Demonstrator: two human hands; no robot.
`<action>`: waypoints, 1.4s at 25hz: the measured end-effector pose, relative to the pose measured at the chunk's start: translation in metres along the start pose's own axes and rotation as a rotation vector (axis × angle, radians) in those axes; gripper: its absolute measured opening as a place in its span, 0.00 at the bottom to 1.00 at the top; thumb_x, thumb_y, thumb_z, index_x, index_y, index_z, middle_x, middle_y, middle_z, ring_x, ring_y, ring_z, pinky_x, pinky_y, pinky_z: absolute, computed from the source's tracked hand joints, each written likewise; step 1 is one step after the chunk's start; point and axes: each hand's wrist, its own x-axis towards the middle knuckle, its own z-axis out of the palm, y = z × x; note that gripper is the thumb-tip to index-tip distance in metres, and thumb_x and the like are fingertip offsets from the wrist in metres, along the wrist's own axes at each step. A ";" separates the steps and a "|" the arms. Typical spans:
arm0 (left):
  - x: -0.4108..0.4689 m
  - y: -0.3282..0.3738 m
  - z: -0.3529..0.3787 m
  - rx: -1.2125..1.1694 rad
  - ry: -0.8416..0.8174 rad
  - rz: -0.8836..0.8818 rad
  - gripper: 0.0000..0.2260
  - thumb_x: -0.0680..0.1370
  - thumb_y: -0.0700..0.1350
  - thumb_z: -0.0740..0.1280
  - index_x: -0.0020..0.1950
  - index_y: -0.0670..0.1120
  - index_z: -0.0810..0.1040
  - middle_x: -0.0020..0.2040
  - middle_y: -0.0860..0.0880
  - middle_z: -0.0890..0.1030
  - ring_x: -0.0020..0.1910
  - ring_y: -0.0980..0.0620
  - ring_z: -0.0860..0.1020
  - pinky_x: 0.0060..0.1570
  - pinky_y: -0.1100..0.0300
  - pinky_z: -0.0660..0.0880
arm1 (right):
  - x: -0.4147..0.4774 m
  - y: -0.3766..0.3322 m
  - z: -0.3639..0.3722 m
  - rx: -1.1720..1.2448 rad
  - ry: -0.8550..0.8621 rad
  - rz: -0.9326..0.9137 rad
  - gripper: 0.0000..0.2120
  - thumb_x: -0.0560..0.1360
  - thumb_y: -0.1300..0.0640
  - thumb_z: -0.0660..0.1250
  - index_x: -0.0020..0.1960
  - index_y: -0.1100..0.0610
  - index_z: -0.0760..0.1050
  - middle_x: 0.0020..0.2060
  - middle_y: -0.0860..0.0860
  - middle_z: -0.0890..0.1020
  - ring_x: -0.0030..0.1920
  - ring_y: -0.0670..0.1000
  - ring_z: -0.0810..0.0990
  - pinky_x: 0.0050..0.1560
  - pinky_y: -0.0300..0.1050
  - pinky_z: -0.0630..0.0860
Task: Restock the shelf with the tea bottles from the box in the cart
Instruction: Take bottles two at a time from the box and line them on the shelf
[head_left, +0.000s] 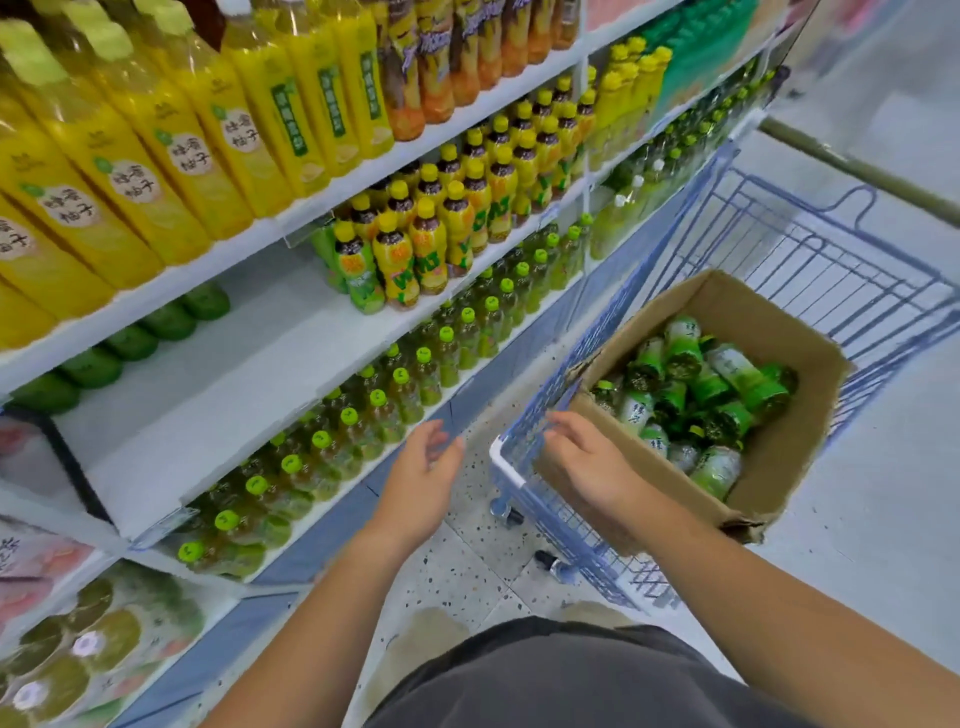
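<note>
A cardboard box (779, 457) sits in a blue wire cart (831, 260) at the right, holding several green-and-white tea bottles (722, 395) lying on their sides. My right hand (587, 462) hovers over the box's near-left corner with fingers loosely spread, holding nothing. My left hand (423, 480) is held open above the floor between cart and shelving, also empty. The white middle shelf (218, 384) at the left has a bare stretch with a few green-capped bottles (150, 332) standing at its back.
Yellow-capped tea bottles (415, 244) fill the same shelf's right half. Tall yellow bottles (171, 140) stand on the shelf above, green-capped bottles (332, 447) on the shelf below. Speckled floor (467, 561) lies between shelving and cart. The cart's far half holds nothing.
</note>
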 end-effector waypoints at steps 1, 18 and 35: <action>0.003 0.008 0.018 0.008 -0.011 0.002 0.23 0.84 0.54 0.62 0.77 0.50 0.65 0.69 0.56 0.72 0.67 0.56 0.72 0.59 0.60 0.67 | 0.000 0.010 -0.017 0.005 0.011 0.005 0.22 0.85 0.49 0.60 0.77 0.52 0.66 0.71 0.49 0.73 0.69 0.48 0.72 0.64 0.40 0.65; 0.139 0.094 0.221 0.389 -0.531 -0.046 0.24 0.84 0.57 0.60 0.78 0.50 0.64 0.70 0.54 0.74 0.64 0.53 0.74 0.64 0.53 0.74 | 0.023 0.119 -0.170 0.236 0.339 0.432 0.21 0.85 0.46 0.56 0.76 0.52 0.68 0.71 0.52 0.75 0.68 0.52 0.74 0.66 0.47 0.68; 0.283 0.013 0.349 1.054 -0.694 -0.201 0.26 0.77 0.58 0.66 0.66 0.40 0.73 0.58 0.43 0.80 0.53 0.42 0.79 0.47 0.53 0.74 | 0.103 0.191 -0.149 0.104 0.373 1.029 0.29 0.82 0.46 0.56 0.75 0.64 0.61 0.68 0.62 0.74 0.64 0.62 0.76 0.58 0.52 0.72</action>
